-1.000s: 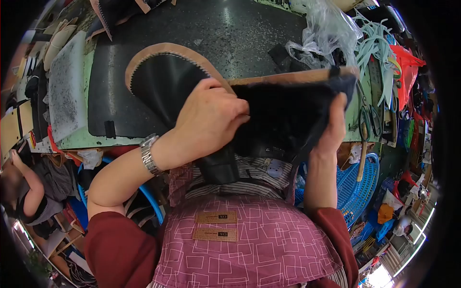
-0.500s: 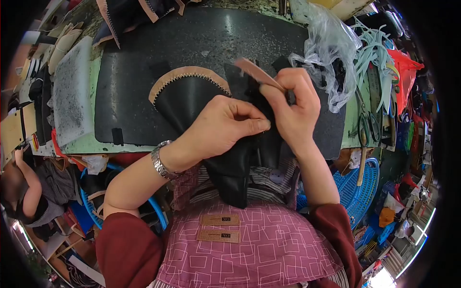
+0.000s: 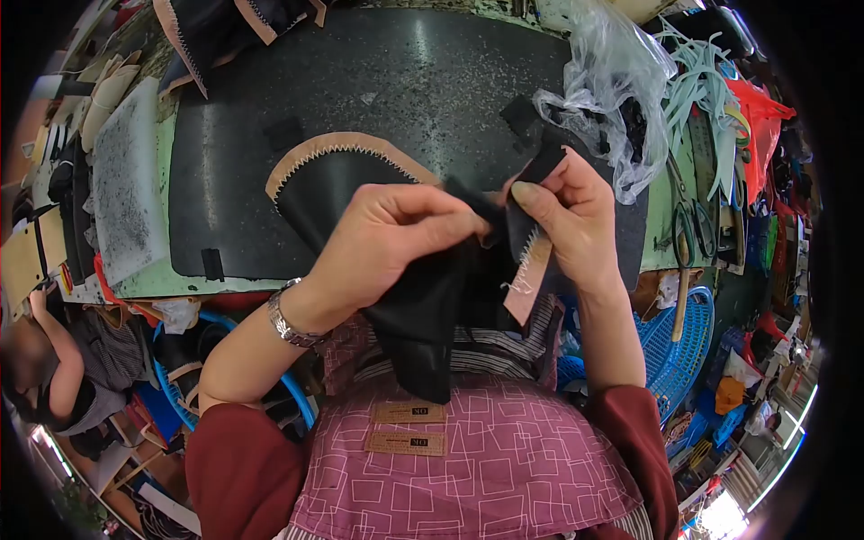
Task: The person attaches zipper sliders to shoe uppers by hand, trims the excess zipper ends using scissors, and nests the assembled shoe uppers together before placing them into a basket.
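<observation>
A black leather piece (image 3: 409,292) with a tan, zigzag-stitched curved edge lies partly on the dark work board (image 3: 243,135) and hangs over its front edge toward the lap. My left hand (image 3: 396,229) is closed, thumb and forefinger pinching black material at the middle of the piece. Folded over in my right hand (image 3: 576,211) is another part of it, with the thumb pressing on the black side. Below that thumb a tan stitched strip (image 3: 528,279) with loose white threads hangs down. The fingers hide where the two held parts join.
Clear plastic bags (image 3: 612,81) lie at the board's right corner. Scissors (image 3: 693,220) and pale green strips (image 3: 702,81) are farther right. More stitched black pieces (image 3: 225,40) sit at the back left. Blue baskets (image 3: 688,342) stand low on both sides. Another person's arm (image 3: 58,346) shows at far left.
My right hand has turned and lowered the tan strip, which pointed up to the left and now hangs downward. My left hand has shifted slightly left, still pinching.
</observation>
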Motion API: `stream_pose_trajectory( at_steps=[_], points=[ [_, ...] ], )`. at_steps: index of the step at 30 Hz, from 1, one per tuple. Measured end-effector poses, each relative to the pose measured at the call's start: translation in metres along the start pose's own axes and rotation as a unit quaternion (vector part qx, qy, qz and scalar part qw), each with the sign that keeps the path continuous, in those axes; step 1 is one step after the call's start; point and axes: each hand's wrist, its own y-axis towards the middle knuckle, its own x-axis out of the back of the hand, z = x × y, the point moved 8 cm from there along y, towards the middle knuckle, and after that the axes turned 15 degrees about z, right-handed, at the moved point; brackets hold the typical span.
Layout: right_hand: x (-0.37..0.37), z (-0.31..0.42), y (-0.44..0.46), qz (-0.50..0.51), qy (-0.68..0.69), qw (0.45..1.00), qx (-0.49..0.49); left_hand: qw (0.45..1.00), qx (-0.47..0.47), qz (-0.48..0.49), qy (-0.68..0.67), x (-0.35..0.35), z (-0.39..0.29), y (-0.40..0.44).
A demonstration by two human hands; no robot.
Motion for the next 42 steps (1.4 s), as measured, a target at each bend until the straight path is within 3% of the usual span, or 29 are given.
stream_pose_trajectory(
  at_steps=[1, 4, 7, 14, 17, 20, 23, 26, 27, 29, 38, 42],
  points=[
    [0.005, -0.005, -0.005, -0.017, -0.004, 1.0, -0.016, 0.997, -0.035, -0.019, -0.073, 0.01, 0.002, -0.003],
    [0.002, -0.015, -0.017, -0.023, -0.013, 0.999, -0.045, 0.99, -0.055, -0.066, -0.111, 0.019, 0.004, -0.006],
    [-0.007, 0.01, -0.019, -0.041, -0.128, 0.987, 0.086, 0.989, -0.052, -0.114, -0.079, 0.021, 0.004, -0.009],
    [-0.02, 0.016, -0.021, 0.029, -0.215, 0.975, 0.055, 0.986, -0.074, -0.111, -0.103, 0.021, 0.001, -0.007],
    [-0.002, 0.001, -0.029, -0.003, 0.054, 0.974, 0.22, 0.987, -0.065, -0.105, -0.104, 0.02, 0.002, -0.007],
    [0.006, -0.006, -0.026, 0.015, 0.169, 0.95, 0.261, 0.988, -0.056, -0.105, -0.102, 0.017, 0.004, -0.006],
    [0.006, -0.009, -0.027, 0.012, 0.191, 0.954, 0.232, 0.989, -0.052, -0.11, -0.08, 0.018, 0.004, -0.006],
    [-0.006, 0.003, -0.024, -0.003, -0.067, 0.995, 0.071, 0.989, -0.055, -0.117, -0.07, 0.02, 0.006, -0.006],
    [-0.011, 0.012, -0.022, -0.004, -0.063, 0.995, 0.073, 0.988, -0.057, -0.114, -0.081, 0.02, 0.006, -0.006],
    [-0.021, 0.01, -0.018, 0.036, -0.114, 0.993, -0.02, 0.988, -0.058, -0.11, -0.09, 0.02, 0.006, -0.006],
    [-0.027, 0.009, -0.009, 0.049, -0.14, 0.987, -0.067, 0.987, -0.083, -0.11, -0.079, 0.019, 0.002, -0.007],
    [-0.026, 0.008, -0.007, 0.032, -0.128, 0.988, -0.076, 0.993, -0.039, -0.104, -0.03, 0.013, 0.001, -0.008]
  ],
)
